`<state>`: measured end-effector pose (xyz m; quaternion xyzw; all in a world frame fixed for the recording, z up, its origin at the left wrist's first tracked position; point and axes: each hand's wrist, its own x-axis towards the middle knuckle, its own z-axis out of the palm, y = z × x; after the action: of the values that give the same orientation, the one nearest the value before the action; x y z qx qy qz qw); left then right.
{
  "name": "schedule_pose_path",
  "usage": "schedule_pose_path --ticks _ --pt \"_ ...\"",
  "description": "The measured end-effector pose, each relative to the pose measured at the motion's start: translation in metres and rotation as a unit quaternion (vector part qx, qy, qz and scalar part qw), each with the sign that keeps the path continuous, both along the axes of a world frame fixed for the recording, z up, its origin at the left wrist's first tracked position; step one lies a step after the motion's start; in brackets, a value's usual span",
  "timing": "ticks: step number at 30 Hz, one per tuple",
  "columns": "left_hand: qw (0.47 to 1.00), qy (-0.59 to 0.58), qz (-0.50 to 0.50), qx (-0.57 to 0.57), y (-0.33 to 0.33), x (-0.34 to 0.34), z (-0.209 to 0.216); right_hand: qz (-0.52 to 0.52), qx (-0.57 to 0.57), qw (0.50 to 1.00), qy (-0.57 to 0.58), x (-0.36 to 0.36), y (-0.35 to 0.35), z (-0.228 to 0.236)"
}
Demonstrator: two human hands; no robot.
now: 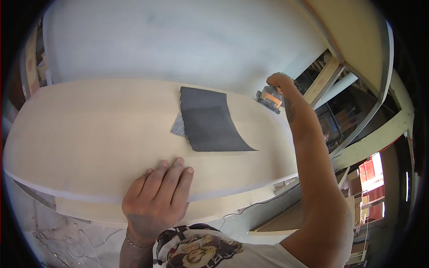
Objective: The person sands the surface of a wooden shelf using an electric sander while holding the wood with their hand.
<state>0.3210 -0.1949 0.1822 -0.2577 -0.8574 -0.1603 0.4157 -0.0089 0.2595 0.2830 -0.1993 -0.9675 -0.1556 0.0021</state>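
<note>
My right hand (279, 81), arm stretched out, is closed around the top of a power sander (271, 99), a dark tool with an orange patch. The sander rests at the far right edge of a pale, smooth wooden panel (103, 120) with rounded corners. Fingers extended, my left hand (156, 192) lies on the panel's near edge and holds nothing; its thumb is mostly hidden. Beyond its fingertips a dark grey sheet of sandpaper (208, 120) lies slightly curled. A smaller grey striped piece (178, 125) pokes out from under the sheet's left side.
A large pale grey-blue panel (178, 40) stands behind the wooden one. Wooden framing (322, 80) and a curved frame edge (357, 129) rise at the right. Cords (73, 248) lie on the floor at lower left, and a wooden board (281, 219) sits below the panel.
</note>
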Motion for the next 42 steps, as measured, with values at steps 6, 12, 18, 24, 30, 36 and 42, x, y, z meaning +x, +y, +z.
schedule_pose_path --ticks 6,12,18,24,30,36,42 --pt "1.000 0.004 0.002 0.009 -0.022 -0.011 -0.010 -0.067 0.028 0.997 -0.018 -0.016 0.012 -0.012" --pt "1.000 0.005 -0.002 0.004 -0.018 -0.001 0.003 -0.006 0.008 0.994 -0.112 -0.011 0.011 0.006" --pt "1.000 -0.001 0.001 -0.009 -0.013 -0.008 0.003 -0.022 -0.035 0.997 -0.064 0.008 0.007 0.015" --pt "1.000 -0.017 0.001 -0.013 -0.027 -0.011 -0.004 -0.083 -0.001 0.992 -0.098 0.001 0.001 0.010" --pt "1.000 0.003 0.000 -0.009 -0.013 -0.011 0.009 0.017 -0.013 0.997 -0.069 0.011 0.001 0.020" --pt "1.000 -0.010 0.011 -0.008 -0.026 -0.013 0.006 -0.044 -0.008 0.997 -0.065 0.001 0.012 0.013" --pt "1.000 -0.026 -0.008 -0.014 -0.034 -0.027 -0.010 -0.132 -0.009 0.988 -0.075 -0.009 0.014 0.002"
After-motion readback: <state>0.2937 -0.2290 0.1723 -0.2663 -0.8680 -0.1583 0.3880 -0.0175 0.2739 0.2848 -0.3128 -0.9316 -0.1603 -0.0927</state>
